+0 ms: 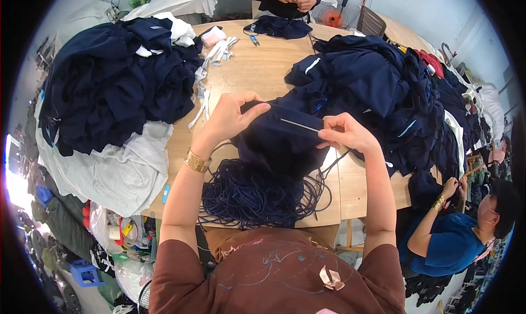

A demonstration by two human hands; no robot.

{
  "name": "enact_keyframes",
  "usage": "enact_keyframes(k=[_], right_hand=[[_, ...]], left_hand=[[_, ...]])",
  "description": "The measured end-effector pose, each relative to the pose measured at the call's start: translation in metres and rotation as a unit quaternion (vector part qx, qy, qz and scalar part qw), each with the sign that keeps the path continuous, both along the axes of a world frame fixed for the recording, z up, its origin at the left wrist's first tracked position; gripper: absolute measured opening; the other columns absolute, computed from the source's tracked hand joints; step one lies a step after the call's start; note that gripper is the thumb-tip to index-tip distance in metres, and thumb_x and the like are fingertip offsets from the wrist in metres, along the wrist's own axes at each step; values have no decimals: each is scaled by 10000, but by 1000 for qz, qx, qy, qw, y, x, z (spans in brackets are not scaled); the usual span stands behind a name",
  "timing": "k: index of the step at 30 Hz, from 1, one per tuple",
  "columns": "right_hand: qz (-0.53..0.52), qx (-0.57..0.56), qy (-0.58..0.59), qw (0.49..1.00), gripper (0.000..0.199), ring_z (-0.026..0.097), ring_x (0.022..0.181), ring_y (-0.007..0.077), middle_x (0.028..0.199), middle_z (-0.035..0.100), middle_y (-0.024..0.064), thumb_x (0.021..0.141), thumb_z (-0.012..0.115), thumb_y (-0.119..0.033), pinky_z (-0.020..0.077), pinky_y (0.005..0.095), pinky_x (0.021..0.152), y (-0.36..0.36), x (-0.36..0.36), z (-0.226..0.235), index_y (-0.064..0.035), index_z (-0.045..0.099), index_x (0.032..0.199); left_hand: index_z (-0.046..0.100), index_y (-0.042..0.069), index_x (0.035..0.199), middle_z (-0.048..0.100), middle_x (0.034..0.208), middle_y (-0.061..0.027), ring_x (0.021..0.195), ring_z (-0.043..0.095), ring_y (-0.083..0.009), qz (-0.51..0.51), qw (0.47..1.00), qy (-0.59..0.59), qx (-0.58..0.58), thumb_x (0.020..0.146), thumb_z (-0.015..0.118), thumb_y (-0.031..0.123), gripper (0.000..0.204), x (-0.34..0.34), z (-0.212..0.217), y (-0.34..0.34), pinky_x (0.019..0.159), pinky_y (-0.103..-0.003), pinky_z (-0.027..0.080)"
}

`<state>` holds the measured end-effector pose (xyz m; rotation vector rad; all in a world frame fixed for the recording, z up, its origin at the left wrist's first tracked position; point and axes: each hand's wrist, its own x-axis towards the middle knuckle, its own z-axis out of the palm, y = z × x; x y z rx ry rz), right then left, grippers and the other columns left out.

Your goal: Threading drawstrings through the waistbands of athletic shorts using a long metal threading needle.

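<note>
Here the left hand (pixel 233 116) pinches a dark navy garment (pixel 279 141) (bunched); the right hand (pixel 345 133) grips a metal threader (pixel 299 126).

Garment workshop: navy clothes piles (pixel 109 78) (co-workers sewing) on wooden table (pixel 257 67).

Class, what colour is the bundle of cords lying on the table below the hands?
Dark navy blue cords, seen in the head view.

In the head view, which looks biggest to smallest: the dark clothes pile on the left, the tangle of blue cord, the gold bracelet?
1. Dark clothes pile
2. Tangle of blue cord, though it lies nearer the camera
3. Gold bracelet
</note>
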<state>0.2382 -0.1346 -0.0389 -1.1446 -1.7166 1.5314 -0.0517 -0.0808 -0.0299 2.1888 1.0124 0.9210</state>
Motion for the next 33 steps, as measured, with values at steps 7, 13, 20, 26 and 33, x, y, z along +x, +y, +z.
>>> enact_keyframes(k=[7, 13, 20, 26, 33], right_hand=[[17, -32, 11, 999, 364, 409, 467, 31, 510, 395, -42, 878, 643, -226, 566, 309, 686, 2, 1, 4, -40, 477, 613], [56, 12, -60, 997, 317, 579, 539, 74, 661, 514, -11, 828, 708, -202, 470, 201, 461, -8, -10, 9, -10, 525, 654], [120, -39, -57, 990, 285, 663, 609, 169, 866, 595, 98, 850, 667, -166, 519, 232, 509, -22, -37, 13, 11, 521, 682], [-62, 75, -90, 991, 291, 558, 430, 98, 503, 487, 3, 846, 669, -151, 376, 209, 382, -41, -14, 26, -5, 501, 660], [-236, 182, -67, 952, 288, 405, 505, 24, 595, 456, -14, 773, 733, -65, 294, 203, 448, -81, 28, 32, 4, 493, 631]], left_hand=[[646, -11, 833, 619, 667, -30, 615, 478, -52, -32, 999, -16, -16, 830, 697, 192, 209, 6, 6, -5, 588, -231, 420], [657, -4, 793, 607, 639, -94, 571, 522, -101, -196, 974, 58, -99, 748, 758, 242, 269, 9, 5, -13, 557, -268, 435], [621, -24, 817, 592, 688, -130, 600, 518, -215, -212, 971, 45, -103, 770, 730, 272, 319, 33, -8, -46, 594, -321, 442], [605, 67, 925, 609, 943, -106, 913, 560, -316, 70, 985, 39, 154, 712, 729, 117, 251, 36, -34, -57, 734, -383, 480], [547, 10, 918, 618, 849, -62, 798, 600, -179, 36, 976, -131, -172, 775, 633, -41, 174, -22, -25, -18, 733, -282, 479]])
